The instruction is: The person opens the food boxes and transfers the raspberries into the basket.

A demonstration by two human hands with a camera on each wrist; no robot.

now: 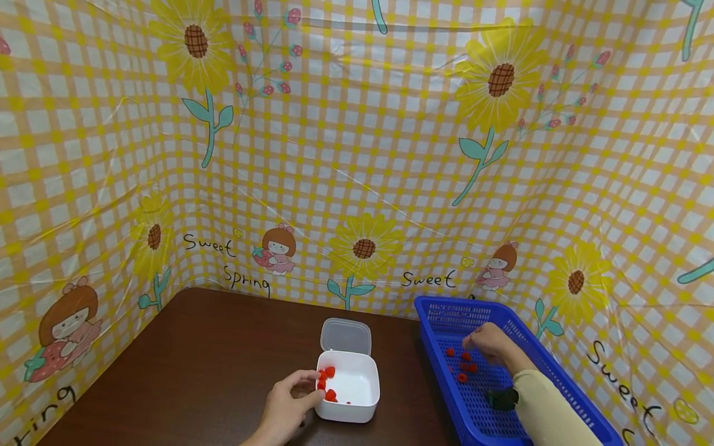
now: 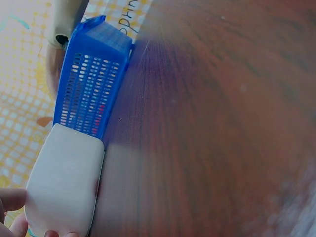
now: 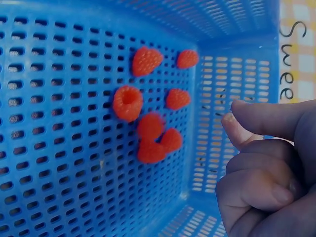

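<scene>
My left hand (image 1: 287,399) holds the left side of a white plastic box (image 1: 357,415), fingertips at its rim and wall. Several red raspberries (image 1: 331,394) lie along the box's left inside. In the left wrist view, fingertips (image 2: 14,199) touch the edge of the box. Over the blue basket (image 1: 446,387), my right hand (image 1: 491,342) has its fingers curled, with nothing showing between thumb and forefinger. Several raspberries (image 3: 128,103) rest on the basket's floor, beside that hand in the right wrist view; one red raspberry (image 3: 150,126) there looks blurred.
A translucent lid (image 1: 346,335) stands open behind the white box. The basket's raised walls border the right side of the brown table (image 1: 212,359). A dark wrist strap (image 1: 502,399) shows at the right sleeve. Checked cloth (image 1: 357,155) hangs around the back and sides.
</scene>
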